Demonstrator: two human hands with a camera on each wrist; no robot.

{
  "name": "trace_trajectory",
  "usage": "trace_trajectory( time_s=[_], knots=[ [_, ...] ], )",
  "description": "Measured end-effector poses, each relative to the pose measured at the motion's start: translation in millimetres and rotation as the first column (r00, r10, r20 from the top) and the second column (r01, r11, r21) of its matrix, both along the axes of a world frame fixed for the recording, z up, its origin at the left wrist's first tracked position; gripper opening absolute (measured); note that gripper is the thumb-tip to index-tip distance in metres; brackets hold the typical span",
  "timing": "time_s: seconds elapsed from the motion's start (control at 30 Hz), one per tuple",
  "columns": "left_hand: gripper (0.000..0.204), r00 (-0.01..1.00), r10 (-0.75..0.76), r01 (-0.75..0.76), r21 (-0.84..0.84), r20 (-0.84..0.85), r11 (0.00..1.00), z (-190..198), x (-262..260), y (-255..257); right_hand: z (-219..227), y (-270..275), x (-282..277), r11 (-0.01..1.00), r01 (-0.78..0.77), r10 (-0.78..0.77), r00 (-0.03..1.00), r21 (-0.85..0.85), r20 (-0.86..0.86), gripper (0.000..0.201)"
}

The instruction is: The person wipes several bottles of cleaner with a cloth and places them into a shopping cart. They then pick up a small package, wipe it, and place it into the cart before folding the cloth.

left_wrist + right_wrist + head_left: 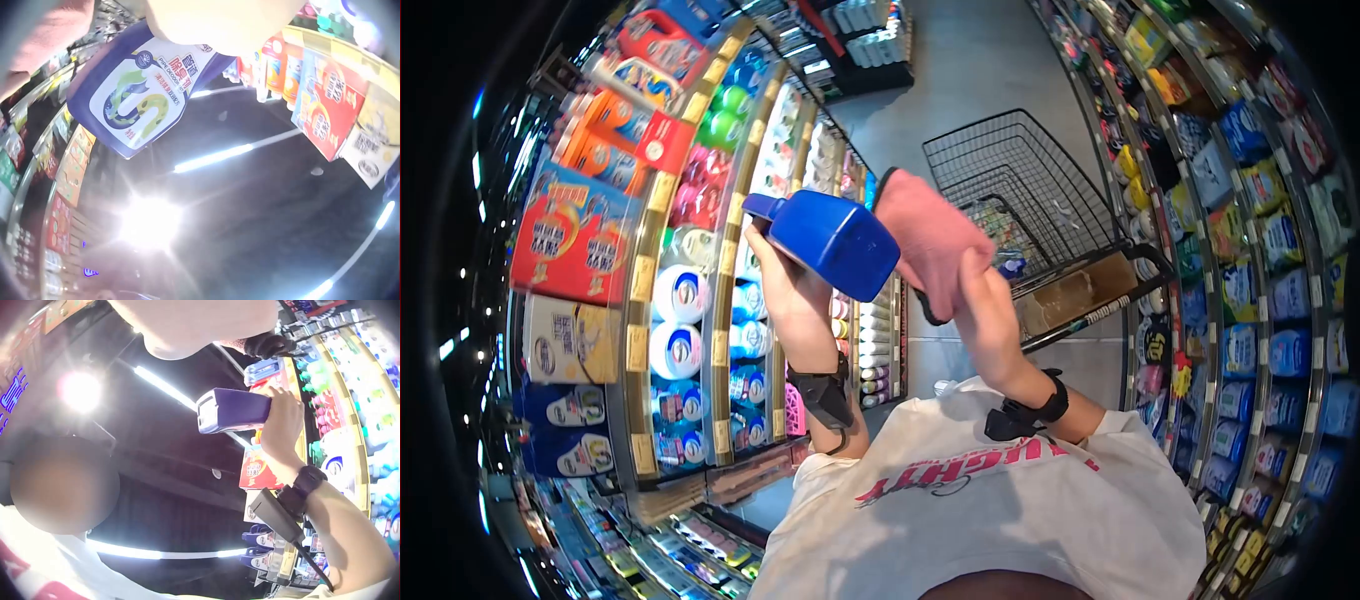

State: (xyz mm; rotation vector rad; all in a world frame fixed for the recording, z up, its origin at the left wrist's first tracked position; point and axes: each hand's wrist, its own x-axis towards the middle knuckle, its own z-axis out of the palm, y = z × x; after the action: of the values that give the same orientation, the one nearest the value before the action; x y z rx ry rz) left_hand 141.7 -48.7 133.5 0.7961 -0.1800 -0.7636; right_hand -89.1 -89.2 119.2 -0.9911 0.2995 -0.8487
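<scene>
Left of the shopping cart (1092, 312), the left hand (769, 257) grips a tilted blue bottle (832, 240); nearer the cart, the right hand (985, 292) pinches a pink cloth (930, 235). With 1 hand on its glossy plastic, the bottle could slip and fall beside the cart, especially if heavy.

Left arm (805, 320) raised, left hand (773, 256) curled in a grip, right arm (1002, 350) extended forward, right hand (980, 290) gripping
</scene>
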Motion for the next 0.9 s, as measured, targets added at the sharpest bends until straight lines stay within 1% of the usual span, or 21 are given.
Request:
trace_trajectory(
  time_s=[0.07, 0.1, 0.13, 0.2, 0.23, 0.27, 0.33, 0.37, 0.4, 0.43, 0.47, 0.5, 0.53, 0.57, 0.67, 0.7, 0.73, 0.8, 0.83, 0.87, 0.9],
  knots=[
    [0.04, 0.986, 0.101, -0.104, -0.017, -0.131, 0.994, 18.8, -21.6, -23.5, 15.7, -2.1, -1.4, 1.0, 0.007, -0.007, 0.999, -0.015, 0.049, 0.052],
    [0.036, 0.984, 0.173, -0.175, -0.057, -0.044, 0.983, 15.4, -32.8, -36.5, 7.7, -8.5, -1.1, 0.995, 0.079, -0.079, 0.997, -0.061, -0.004, 0.051],
    [0.035, 0.974, 0.221, -0.219, -0.035, 0.049, 0.975, 18.4, -52.3, -46.5, -3.0, -21.8, -0.8, 0.993, 0.109, -0.11, 0.994, -0.052, -0.014, 0.051],
    [0.033, 0.904, 0.307, -0.314, -0.024, 0.298, 0.949, 20.3, -94.0, -62.1, -22.7, -53.0, -5.6, 0.964, 0.063, -0.083, 0.994, 0.257, 0.065, 0.049],
    [0.035, 0.816, 0.333, -0.334, -0.085, 0.473, 0.939, 6.6, -108.7, -71.3, -23.7, -60.4, -7.7, 0.904, 0.063, -0.143, 0.977, 0.424, 0.16, 0.047],
    [0.039, 0.662, 0.337, -0.333, -0.141, 0.669, 0.933, -4.9, -115.5, -80.1, -30.4, -67.1, -14.4, 0.882, 0.015, -0.145, 0.959, 0.471, 0.242, 0.046],
    [0.047, 0.568, 0.293, -0.256, -0.173, 0.769, 0.951, -16.8, -133.1, -102.4, -52.9, -78.3, -30.9, 0.859, -0.023, -0.142, 0.949, 0.511, 0.282, 0.046],
    [0.053, 0.633, 0.217, -0.16, -0.149, 0.743, 0.976, -18.3, -142.2, -111.6, -60.7, -83.4, -44.8, 0.826, -0.019, -0.165, 0.948, 0.563, 0.273, 0.047],
    [0.055, 0.589, 0.18, -0.166, -0.099, 0.788, 0.981, -24.4, -146.8, -122.3, -66.9, -88.6, -63.2, 0.791, -0.018, -0.183, 0.947, 0.612, 0.265, 0.049],
    [0.054, 0.573, 0.103, -0.139, -0.028, 0.813, 0.99, -27.4, -154.1, -133.3, -63.1, -95.4, -84.9, 0.751, 0.054, -0.224, 0.958, 0.658, 0.177, 0.051],
    [0.053, 0.555, 0.026, -0.113, 0.045, 0.832, 0.993, -30.5, -159.8, -145.1, -75.1, -106.7, -106.8, 0.752, 0.097, -0.266, 0.95, 0.652, 0.165, 0.051],
    [0.048, 0.451, -0.059, -0.108, 0.12, 0.891, 0.987, -36.0, -160.9, -159.5, -74.9, -115.2, -131.5, 0.727, 0.231, -0.347, 0.936, 0.646, 0.056, 0.049],
    [0.041, 0.439, -0.13, -0.076, 0.181, 0.889, 0.98, -43.8, -168.0, -173.3, -67.8, -122.1, -154.1, 0.654, 0.376, -0.437, 0.896, 0.657, -0.077, 0.047],
    [0.038, 0.458, -0.226, -0.016, 0.262, 0.86, 0.965, -56.8, -170.1, -188.9, -86.6, -132.7, -179.3, 0.642, 0.434, -0.524, 0.85, 0.632, -0.052, 0.047],
    [0.036, 0.448, -0.43, 0.115, 0.427, 0.784, 0.897, -121.3, -165.9, -227.4, -95.9, -149.9, -238.0, 0.617, 0.508, -0.582, 0.809, 0.602, -0.086, 0.05],
    [0.033, 0.463, -0.427, 0.128, 0.419, 0.777, 0.899, -159.4, -161.2, -240.4, -99.5, -152.8, -251.2, 0.585, 0.563, -0.623, 0.773, 0.584, -0.122, 0.05],
    [0.03, 0.45, -0.477, 0.145, 0.465, 0.755, 0.873, -183.1, -159.8, -246.8, -103.6, -156.9, -259.0, 0.552, 0.616, -0.661, 0.734, 0.562, -0.155, 0.05],
    [0.032, 0.311, -0.562, 0.104, 0.56, 0.767, 0.822, -234.0, -152.1, -258.3, -113.5, -163.0, -267.6, 0.528, 0.62, -0.66, 0.73, 0.581, -0.179, 0.049],
    [0.035, 0.344, -0.614, 0.108, 0.62, 0.71, 0.777, -244.9, -157.2, -260.6, -119.1, -165.7, -271.8, 0.514, 0.618, -0.656, 0.73, 0.594, -0.192, 0.048],
    [0.036, 0.365, -0.649, 0.12, 0.657, 0.668, 0.744, -273.8, -155.4, -263.3, -124.5, -168.9, -271.8, 0.506, 0.625, -0.657, 0.726, 0.594, -0.203, 0.048],
    [0.037, 0.341, -0.669, 0.122, 0.674, 0.661, 0.728, -288.3, -158.9, -265.5, -129.0, -171.4, -268.4, 0.483, 0.628, -0.647, 0.725, 0.61, -0.234, 0.049]
  ],
)
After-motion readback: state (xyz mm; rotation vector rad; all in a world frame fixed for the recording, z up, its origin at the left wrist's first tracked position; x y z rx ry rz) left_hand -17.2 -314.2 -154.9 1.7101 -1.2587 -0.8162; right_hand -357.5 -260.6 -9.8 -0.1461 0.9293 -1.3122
